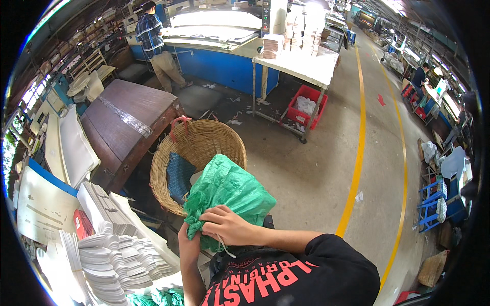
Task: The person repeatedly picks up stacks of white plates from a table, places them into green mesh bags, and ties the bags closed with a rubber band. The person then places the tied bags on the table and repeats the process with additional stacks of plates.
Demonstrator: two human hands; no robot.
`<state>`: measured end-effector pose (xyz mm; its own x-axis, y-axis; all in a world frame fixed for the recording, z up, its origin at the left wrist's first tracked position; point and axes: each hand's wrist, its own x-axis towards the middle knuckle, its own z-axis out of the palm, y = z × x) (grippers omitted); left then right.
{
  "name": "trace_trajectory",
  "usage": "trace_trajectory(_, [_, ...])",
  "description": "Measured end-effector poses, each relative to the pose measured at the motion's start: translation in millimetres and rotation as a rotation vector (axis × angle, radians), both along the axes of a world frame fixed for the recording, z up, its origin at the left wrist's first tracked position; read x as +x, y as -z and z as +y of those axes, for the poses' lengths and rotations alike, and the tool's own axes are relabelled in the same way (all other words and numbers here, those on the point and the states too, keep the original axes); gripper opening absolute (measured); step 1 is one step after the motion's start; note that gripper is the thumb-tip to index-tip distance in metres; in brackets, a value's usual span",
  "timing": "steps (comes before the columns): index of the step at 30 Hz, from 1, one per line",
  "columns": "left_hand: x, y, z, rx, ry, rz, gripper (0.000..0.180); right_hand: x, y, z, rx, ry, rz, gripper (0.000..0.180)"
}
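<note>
A green woven plastic sack [232, 184] bulges in front of my chest, its neck bunched together at the lower left. My right hand [227, 224] closes over the gathered neck, fingers bent around it. From the left, my left hand [189, 238] holds the same bunched end; part of its fingers is hidden by the plastic. A thin white string [225, 248] dangles below my right hand. Just beyond the sack stands a round wicker basket [217, 133] with a dark blue woven piece [179, 176] inside it.
White curved sheets [102, 260] lie stacked at my lower left, near a slanted brown board [125, 120]. A metal table [301, 66] with a red crate [307, 104] beneath stands ahead. One person [151, 41] works far left, another [419, 79] far right. Yellow floor lines [360, 148] run along the right.
</note>
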<state>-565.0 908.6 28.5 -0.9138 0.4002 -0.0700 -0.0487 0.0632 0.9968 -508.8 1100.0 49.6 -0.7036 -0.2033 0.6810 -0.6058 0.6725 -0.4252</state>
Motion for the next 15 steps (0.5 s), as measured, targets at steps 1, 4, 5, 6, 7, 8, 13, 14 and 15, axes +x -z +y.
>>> trace_trajectory(1, [-0.5,-3.2,-3.5,0.098,0.035,-0.085,0.045,-3.9,-0.5,3.0,0.014,0.005,-0.001,0.021])
trace_trajectory(4, [0.4,-12.9,-9.8,0.416,0.149,-0.275,0.056,-14.4,-3.4,10.5,0.048,0.024,0.023,0.022])
trace_trajectory(5, [1.4,-15.5,-10.8,0.525,0.185,-0.327,0.060,-16.8,-4.6,11.9,0.056,0.031,0.027,0.022])
trace_trajectory(6, [2.3,-16.9,-9.7,0.575,0.170,-0.340,0.059,-17.7,-5.8,12.7,0.043,0.028,0.037,0.023])
trace_trajectory(7, [3.0,-18.2,-8.7,0.615,0.117,-0.410,0.056,-18.0,-6.9,13.4,0.061,0.052,0.031,0.024])
trace_trajectory(8, [3.4,-18.8,-6.9,0.656,0.064,-0.480,0.053,-17.6,-7.7,13.8,0.082,0.074,0.024,0.025])
trace_trajectory(13, [-0.1,-22.0,0.3,0.497,-0.094,-0.364,0.039,-12.5,-8.9,11.9,0.169,0.189,0.098,0.025])
trace_trajectory(14, [-2.5,-24.1,-0.2,0.469,-0.137,-0.364,0.036,-12.3,-8.5,10.4,0.180,0.194,0.103,0.025])
trace_trajectory(15, [-4.8,-26.3,-0.6,0.433,-0.187,-0.374,0.033,-12.4,-8.0,8.1,0.181,0.197,0.128,0.024])
